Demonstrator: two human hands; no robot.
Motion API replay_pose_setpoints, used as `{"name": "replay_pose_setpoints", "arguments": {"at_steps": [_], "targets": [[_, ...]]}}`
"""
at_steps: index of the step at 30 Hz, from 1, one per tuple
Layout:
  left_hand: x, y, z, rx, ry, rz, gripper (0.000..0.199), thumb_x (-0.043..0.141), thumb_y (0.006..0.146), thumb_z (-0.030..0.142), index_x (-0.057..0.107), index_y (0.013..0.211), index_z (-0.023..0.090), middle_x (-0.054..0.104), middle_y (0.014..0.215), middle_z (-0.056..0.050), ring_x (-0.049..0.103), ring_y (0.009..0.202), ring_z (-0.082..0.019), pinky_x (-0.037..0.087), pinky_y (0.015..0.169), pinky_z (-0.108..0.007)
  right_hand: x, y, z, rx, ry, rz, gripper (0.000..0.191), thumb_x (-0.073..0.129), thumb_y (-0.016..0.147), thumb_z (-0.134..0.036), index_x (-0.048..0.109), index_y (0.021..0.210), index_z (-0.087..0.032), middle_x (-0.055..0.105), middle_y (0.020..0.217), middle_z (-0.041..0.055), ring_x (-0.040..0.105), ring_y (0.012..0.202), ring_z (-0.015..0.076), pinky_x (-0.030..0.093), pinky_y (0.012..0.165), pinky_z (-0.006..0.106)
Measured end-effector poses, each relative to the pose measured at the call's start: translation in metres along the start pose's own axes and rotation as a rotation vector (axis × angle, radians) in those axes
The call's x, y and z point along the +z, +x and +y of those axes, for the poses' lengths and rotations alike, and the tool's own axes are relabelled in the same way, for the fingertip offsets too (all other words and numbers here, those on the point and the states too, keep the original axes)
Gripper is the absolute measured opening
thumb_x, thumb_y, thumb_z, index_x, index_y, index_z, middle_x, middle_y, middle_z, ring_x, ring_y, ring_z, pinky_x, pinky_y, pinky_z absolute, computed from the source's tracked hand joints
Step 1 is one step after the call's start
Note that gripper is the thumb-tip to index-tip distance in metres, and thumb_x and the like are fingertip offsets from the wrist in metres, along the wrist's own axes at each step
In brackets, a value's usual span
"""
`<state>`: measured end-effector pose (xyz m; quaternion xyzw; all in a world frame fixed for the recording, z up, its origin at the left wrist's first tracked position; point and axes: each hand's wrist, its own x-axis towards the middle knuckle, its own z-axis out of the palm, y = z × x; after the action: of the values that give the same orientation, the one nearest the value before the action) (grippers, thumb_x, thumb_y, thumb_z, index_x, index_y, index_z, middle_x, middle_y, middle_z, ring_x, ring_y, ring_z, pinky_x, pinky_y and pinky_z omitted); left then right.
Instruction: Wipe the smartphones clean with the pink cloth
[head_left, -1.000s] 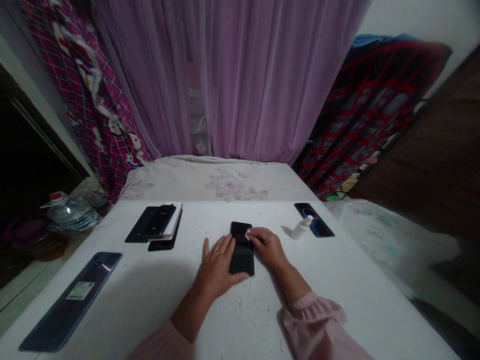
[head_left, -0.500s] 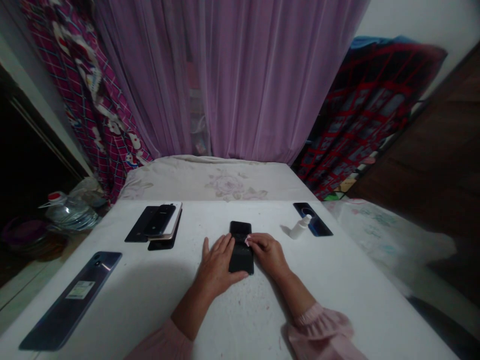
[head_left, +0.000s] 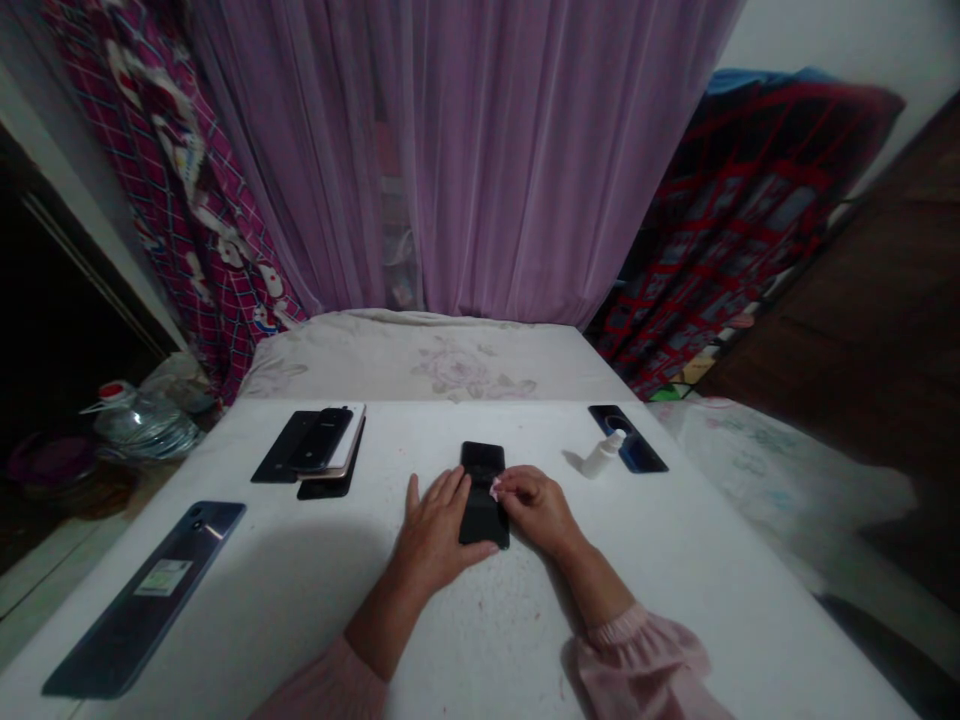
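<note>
A black smartphone (head_left: 484,515) lies flat on the white table in front of me. My left hand (head_left: 435,520) rests along its left side, fingers stretched out, with the fingertips at the left edge and the thumb across the near end. On the phone's right side, my right hand (head_left: 536,505) pinches a small pinkish-white piece of cloth or tissue (head_left: 496,488) against the dark surface. Most of that piece is hidden by the fingers. A small white spray bottle (head_left: 601,456) stands to the right, beyond my right hand.
Behind the bottle lies a dark blue phone (head_left: 637,447). Several phones (head_left: 326,442) are stacked at the back left of the table (head_left: 300,600). One larger phone (head_left: 150,590) with a label lies nearer at left. A water jug (head_left: 146,425) stands on the floor.
Very little differs. The pinching right hand stays at nearly the same spot on the phone, and the left hand holds its place. The whole view has shifted slightly.
</note>
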<state>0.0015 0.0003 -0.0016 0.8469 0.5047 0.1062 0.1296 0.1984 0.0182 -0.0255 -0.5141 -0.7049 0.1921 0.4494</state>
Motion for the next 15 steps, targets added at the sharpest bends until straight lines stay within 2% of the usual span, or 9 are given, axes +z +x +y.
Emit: {"name": "replay_pose_setpoints", "arguments": {"at_steps": [3,5,12,15], "targets": [[0.0,0.0,0.0,-0.004,-0.004,-0.004,0.083,0.062,0.078,0.062,0.036,0.144,0.019,0.033,0.152,-0.016,0.03,0.14,-0.035,0.005,0.113,-0.065,-0.004,-0.008,-0.006,-0.01,0.049,-0.061,0.018,0.059,0.073,-0.013,0.074,0.071,-0.024,0.07,0.081,0.004,0.065,0.08,0.0173,0.053,0.072,0.029],[-0.001,0.0,0.001,-0.003,-0.01,-0.003,0.082,0.061,0.078,0.062,0.036,0.144,0.019,0.033,0.152,-0.016,0.03,0.14,-0.035,0.005,0.112,-0.065,-0.003,-0.006,-0.006,-0.009,0.034,-0.054,0.018,0.06,0.074,-0.013,0.073,0.071,-0.024,0.07,0.081,0.0039,0.065,0.08,0.0172,0.053,0.073,0.03],[-0.003,0.0,0.002,-0.003,-0.018,0.011,0.08,0.06,0.079,0.06,0.037,0.144,0.019,0.034,0.152,-0.017,0.031,0.139,-0.034,0.005,0.112,-0.064,0.007,0.016,0.007,0.054,-0.11,0.132,0.011,0.063,0.078,-0.024,0.072,0.072,-0.024,0.07,0.082,0.0048,0.064,0.081,0.0189,0.052,0.076,0.033],[-0.003,0.0,0.003,-0.017,-0.012,0.007,0.081,0.061,0.078,0.061,0.038,0.143,0.019,0.034,0.152,-0.016,0.032,0.139,-0.034,0.006,0.113,-0.064,0.001,0.013,0.004,0.054,-0.002,0.032,0.013,0.061,0.077,-0.022,0.073,0.071,-0.023,0.07,0.082,0.0053,0.064,0.079,0.0179,0.053,0.074,0.031]]}}
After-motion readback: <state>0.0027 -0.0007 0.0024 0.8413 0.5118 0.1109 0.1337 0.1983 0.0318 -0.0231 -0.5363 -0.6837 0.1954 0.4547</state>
